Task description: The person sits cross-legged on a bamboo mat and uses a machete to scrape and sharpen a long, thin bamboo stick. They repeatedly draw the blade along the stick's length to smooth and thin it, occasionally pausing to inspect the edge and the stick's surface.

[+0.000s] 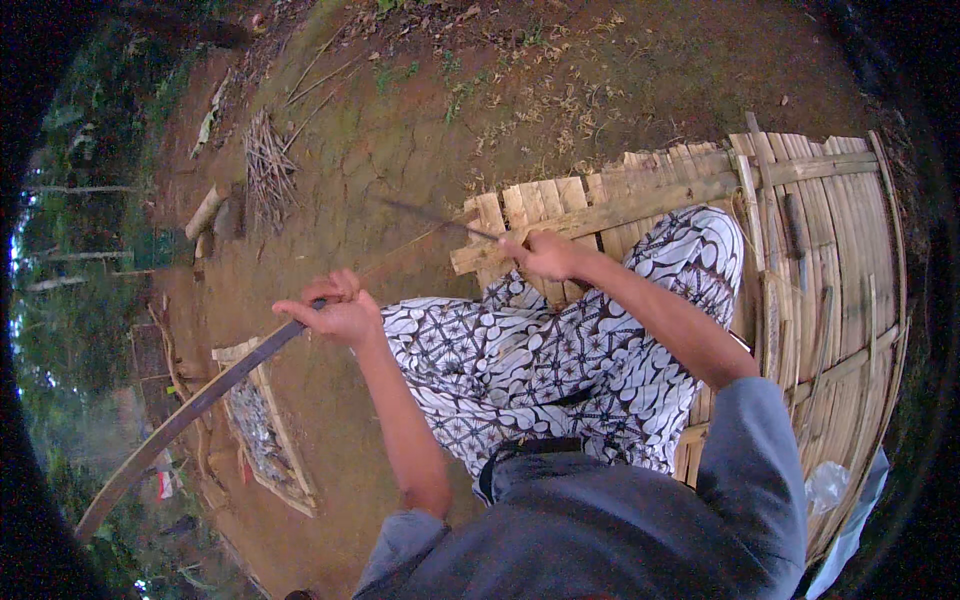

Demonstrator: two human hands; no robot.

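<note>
My left hand (pixel 335 310) grips a long, curved bamboo strip (pixel 190 405) that sweeps down to the lower left. My right hand (pixel 545 253) is closed around the handle of a dark knife (pixel 430 215), its blade pointing left over the bare earth. A thin sliver of bamboo runs between the two hands. I sit on a slatted bamboo platform (pixel 830 250), with black-and-white patterned cloth (pixel 540 350) over my legs below both hands.
Bare brown earth (pixel 400 150) lies in front. On it, to the far left, sit a bundle of thin sticks (pixel 268 165) and short wood pieces (pixel 205 212). A shallow wooden frame tray (pixel 262 425) lies at lower left. Trees border the left.
</note>
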